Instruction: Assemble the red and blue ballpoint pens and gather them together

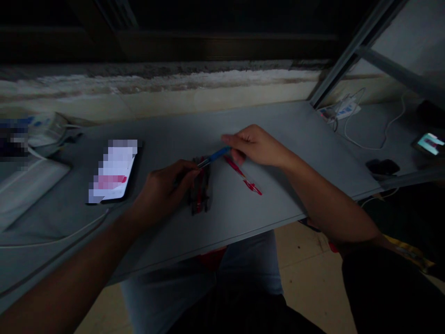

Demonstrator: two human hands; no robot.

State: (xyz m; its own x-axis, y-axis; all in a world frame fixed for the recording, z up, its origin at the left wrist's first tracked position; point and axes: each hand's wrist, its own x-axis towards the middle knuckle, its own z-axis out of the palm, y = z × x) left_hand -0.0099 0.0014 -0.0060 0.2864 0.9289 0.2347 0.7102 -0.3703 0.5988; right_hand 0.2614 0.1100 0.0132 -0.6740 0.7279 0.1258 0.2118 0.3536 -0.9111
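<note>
A slim blue pen (219, 154) is stretched between my two hands, just over the desk. My right hand (255, 144) is closed on its upper right end. At the lower left end, where the pen looks clear or silvery, the fingers of my left hand (170, 183) pinch it. Under and beside my left fingers lies a small group of black and red pens (199, 199), partly hidden by that hand and blurred. A separate red pen (245, 178) with a pale middle lies on the desk below my right hand.
A lit phone (113, 171) lies left of my left hand. Farther left are a white box-like object (31, 190), a roll-shaped item (47, 129) and cables. Right, beyond a metal upright (342, 62), are a power strip (342, 111) and another lit phone (431, 144). The grey desk's front edge (243, 239) is near my lap.
</note>
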